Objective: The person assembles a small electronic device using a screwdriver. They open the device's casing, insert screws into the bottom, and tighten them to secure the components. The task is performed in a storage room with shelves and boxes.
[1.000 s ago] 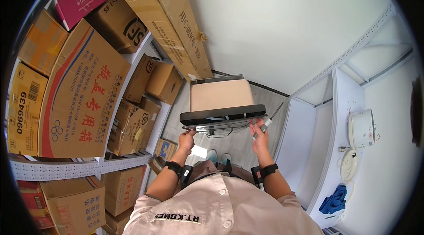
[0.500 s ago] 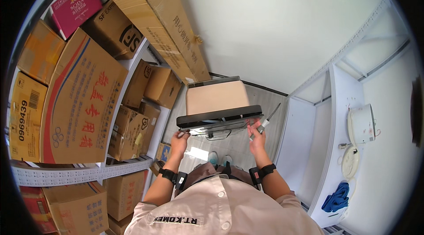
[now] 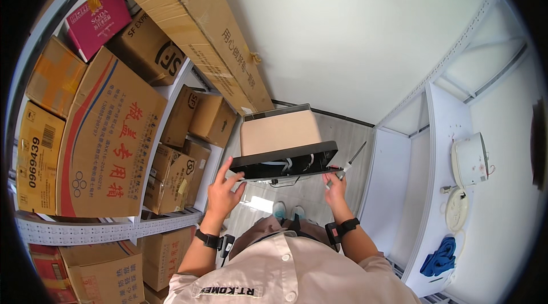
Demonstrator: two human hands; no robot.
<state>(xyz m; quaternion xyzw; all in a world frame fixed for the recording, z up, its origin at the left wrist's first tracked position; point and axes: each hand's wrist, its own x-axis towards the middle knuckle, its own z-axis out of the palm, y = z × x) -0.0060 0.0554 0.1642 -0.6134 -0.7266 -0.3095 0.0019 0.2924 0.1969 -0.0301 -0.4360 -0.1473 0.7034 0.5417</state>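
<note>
In front of me is a boxy appliance with a beige body (image 3: 279,134) and a black frame (image 3: 268,162) along its near side. Pale wires (image 3: 288,163) show inside that dark, hollow side. My left hand (image 3: 223,194) is at the frame's left corner, fingers spread, its fingertips at or against the edge. At the right corner, my right hand (image 3: 335,187) has its fingers closed round what looks like a screwdriver (image 3: 355,154), its thin shaft pointing up and right. The grip is partly hidden by the fingers, which also meet the frame's edge.
Shelves at left hold several cardboard boxes (image 3: 108,138) and a magenta carton (image 3: 98,21). A tall carton (image 3: 211,35) leans beyond the appliance. On the right shelf (image 3: 419,201) are a white pot-like container (image 3: 472,158), a cream lid (image 3: 456,210) and blue cloth (image 3: 438,256).
The appliance has tilted, bringing the frame's wired inside into sight. My left hand has opened from a pinch and shifted slightly left. The screwdriver has moved a little right and down.
</note>
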